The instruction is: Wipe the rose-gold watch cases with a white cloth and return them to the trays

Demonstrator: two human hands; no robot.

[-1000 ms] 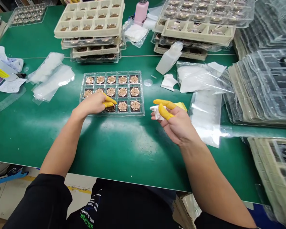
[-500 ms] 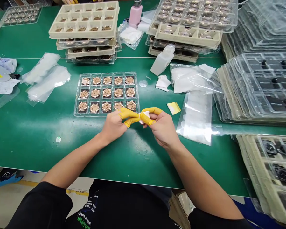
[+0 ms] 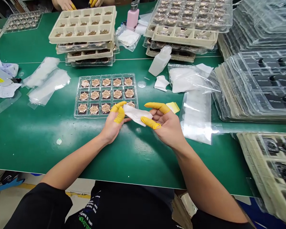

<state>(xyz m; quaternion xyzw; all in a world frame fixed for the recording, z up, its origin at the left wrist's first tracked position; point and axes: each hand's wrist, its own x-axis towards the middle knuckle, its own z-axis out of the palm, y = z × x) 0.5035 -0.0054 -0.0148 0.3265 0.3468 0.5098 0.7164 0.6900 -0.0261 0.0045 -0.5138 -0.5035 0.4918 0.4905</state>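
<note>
My left hand point(image 3: 111, 125) is just in front of a clear plastic tray point(image 3: 105, 75), its yellow-cotted fingers curled against one end of a white cloth point(image 3: 135, 114). The cloth spans the gap between my hands. Its other end rests on the yellow-cotted thumb of my right hand point(image 3: 165, 122), and that hand's thumb and forefinger stand apart. The tray holds rows of rose-gold medallions point(image 3: 106, 94) in dark recesses. My left fingers hide part of the tray's front row.
The green workbench point(image 3: 25, 149) carries stacked beige trays point(image 3: 82, 37), a pink bottle point(image 3: 132, 19), a plastic bottle point(image 3: 160, 60), plastic bags point(image 3: 195, 117) and stacked clear trays point(image 3: 257, 79). A co-worker's hands point(image 3: 66, 4) show beyond the far edge.
My hands were pinched together on the cloth and have drawn apart, leaving it spread between them. Earlier, my left hand lay over the medallion tray. The view has shifted slightly.
</note>
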